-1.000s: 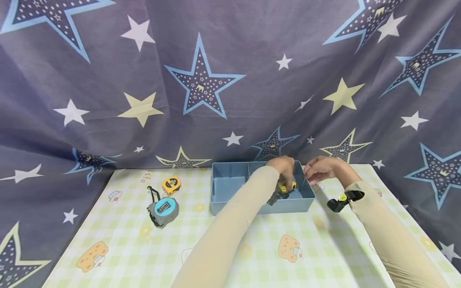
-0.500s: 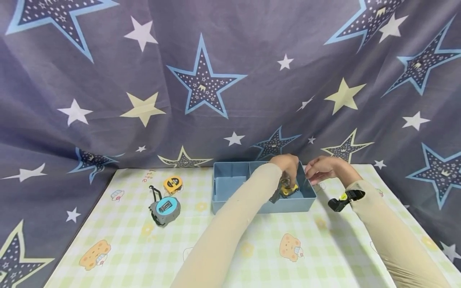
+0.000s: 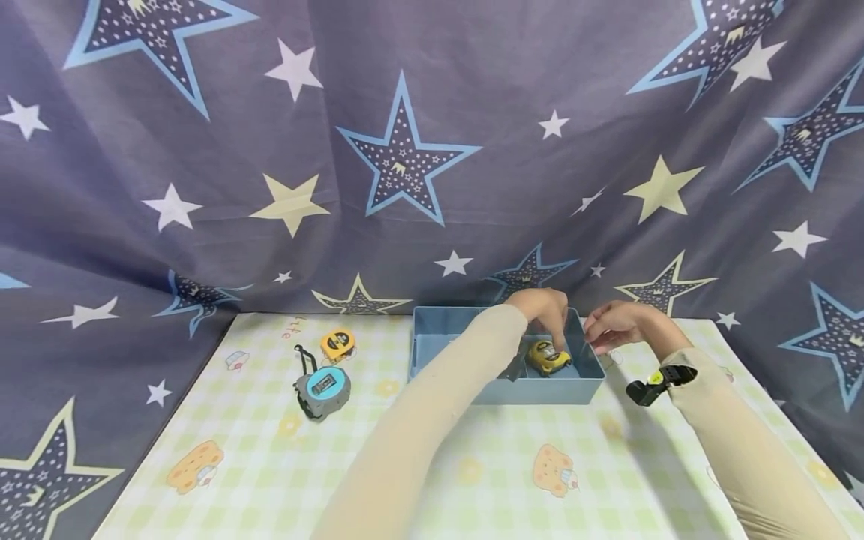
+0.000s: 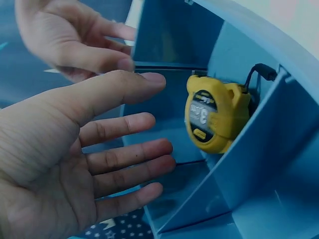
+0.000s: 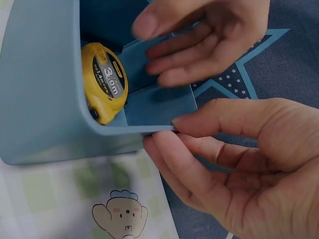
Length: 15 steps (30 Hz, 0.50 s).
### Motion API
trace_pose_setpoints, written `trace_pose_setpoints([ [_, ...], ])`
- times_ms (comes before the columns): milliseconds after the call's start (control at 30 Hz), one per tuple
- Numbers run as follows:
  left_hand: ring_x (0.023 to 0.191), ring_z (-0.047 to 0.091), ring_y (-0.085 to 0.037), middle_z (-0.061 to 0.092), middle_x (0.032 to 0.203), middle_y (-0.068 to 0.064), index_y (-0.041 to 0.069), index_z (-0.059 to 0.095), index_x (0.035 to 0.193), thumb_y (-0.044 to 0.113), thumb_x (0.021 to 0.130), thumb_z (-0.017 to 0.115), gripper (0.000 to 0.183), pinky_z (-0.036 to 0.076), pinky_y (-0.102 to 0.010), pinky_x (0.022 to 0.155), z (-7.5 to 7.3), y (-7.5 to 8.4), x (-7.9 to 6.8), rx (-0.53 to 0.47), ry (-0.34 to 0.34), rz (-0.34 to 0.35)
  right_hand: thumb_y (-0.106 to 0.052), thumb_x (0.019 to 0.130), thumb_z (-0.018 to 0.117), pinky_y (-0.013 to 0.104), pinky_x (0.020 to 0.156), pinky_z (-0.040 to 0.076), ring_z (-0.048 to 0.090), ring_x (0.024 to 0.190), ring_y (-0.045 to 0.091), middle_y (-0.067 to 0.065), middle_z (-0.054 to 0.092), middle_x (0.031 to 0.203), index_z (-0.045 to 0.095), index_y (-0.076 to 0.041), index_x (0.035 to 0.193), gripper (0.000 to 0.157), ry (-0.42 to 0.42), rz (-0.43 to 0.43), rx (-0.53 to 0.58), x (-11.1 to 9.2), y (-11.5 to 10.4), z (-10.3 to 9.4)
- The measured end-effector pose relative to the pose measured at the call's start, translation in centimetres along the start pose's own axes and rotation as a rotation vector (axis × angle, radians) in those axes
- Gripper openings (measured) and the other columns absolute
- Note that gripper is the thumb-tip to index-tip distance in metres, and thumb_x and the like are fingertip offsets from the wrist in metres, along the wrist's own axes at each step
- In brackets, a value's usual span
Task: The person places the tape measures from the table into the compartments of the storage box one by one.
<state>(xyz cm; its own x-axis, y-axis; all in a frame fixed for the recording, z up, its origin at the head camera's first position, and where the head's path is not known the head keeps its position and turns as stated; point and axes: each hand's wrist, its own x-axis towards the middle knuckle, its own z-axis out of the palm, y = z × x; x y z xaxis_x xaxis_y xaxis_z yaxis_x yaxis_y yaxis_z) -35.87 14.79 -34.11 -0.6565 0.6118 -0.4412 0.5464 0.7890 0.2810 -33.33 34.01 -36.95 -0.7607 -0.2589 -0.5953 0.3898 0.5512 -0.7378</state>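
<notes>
A blue divided storage box stands at the back of the table. In its right-hand compartment lies a yellow tape measure, marked 3.0m in the right wrist view, with a black strap. My left hand hangs over that compartment. Its fingers are extended and apart from the tape measure in the left wrist view, with nothing held. At the box's right end, my right hand pinches the wall's rim between thumb and fingers. My left forearm covers part of the box's front in the head view.
Left of the box, a small orange tape measure lies on the checked tablecloth. Nearer is a larger grey and turquoise tape measure with a black strap. A star-patterned curtain hangs right behind the table.
My left hand has let go of the yellow tape measure, which now rests in the compartment, and its fingers have risen off it. My right hand stays on the rim. The head view has shifted slightly.
</notes>
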Motion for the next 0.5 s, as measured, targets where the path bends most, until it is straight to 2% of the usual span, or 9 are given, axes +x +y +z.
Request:
trace_pose_setpoints([
  [133, 0.096, 0.067, -0.016, 0.071, 0.097, 0.006, 0.015, 0.076, 0.101, 0.031, 0.082, 0.083, 0.025, 0.057, -0.029, 0.089, -0.5, -0.7, -0.8, -0.002, 0.007, 0.113, 0.002, 0.092, 0.062, 0.026, 0.078, 0.06, 0.064, 0.081, 0.013, 0.003, 0.06, 0.087, 0.057, 0.006, 0.111, 0.02, -0.002, 0.002, 0.003, -0.2, 0.3, -0.1],
  [200, 0.092, 0.065, -0.012, 0.07, 0.099, 0.006, 0.014, 0.076, 0.104, 0.032, 0.083, 0.083, 0.028, 0.056, -0.026, 0.085, -0.7, -1.3, -1.6, -0.01, 0.035, 0.167, 0.002, 0.092, 0.062, 0.026, 0.077, 0.06, 0.064, 0.08, 0.013, 0.003, 0.06, 0.085, 0.058, 0.004, 0.108, 0.017, -0.007, -0.001, 0.006, -0.2, 0.3, -0.1],
  [333, 0.096, 0.063, -0.01, 0.071, 0.113, 0.002, 0.01, 0.075, 0.115, 0.033, 0.086, 0.081, 0.037, 0.053, -0.022, 0.086, -1.7, -2.8, -4.1, -0.013, 0.091, 0.257, 0.003, 0.091, 0.062, 0.026, 0.076, 0.061, 0.064, 0.079, 0.012, 0.003, 0.06, 0.083, 0.059, 0.002, 0.104, 0.014, -0.007, -0.007, 0.008, 0.0, 0.3, 0.1],
  [500, 0.11, 0.064, -0.016, 0.071, 0.123, -0.004, 0.008, 0.072, 0.121, 0.031, 0.089, 0.078, 0.04, 0.052, -0.023, 0.092, -3.5, -4.7, -7.7, -0.015, 0.103, 0.291, 0.003, 0.092, 0.062, 0.026, 0.078, 0.061, 0.064, 0.08, 0.012, 0.003, 0.061, 0.086, 0.059, 0.004, 0.106, 0.015, 0.004, -0.021, -0.004, 0.0, 0.2, 0.1],
])
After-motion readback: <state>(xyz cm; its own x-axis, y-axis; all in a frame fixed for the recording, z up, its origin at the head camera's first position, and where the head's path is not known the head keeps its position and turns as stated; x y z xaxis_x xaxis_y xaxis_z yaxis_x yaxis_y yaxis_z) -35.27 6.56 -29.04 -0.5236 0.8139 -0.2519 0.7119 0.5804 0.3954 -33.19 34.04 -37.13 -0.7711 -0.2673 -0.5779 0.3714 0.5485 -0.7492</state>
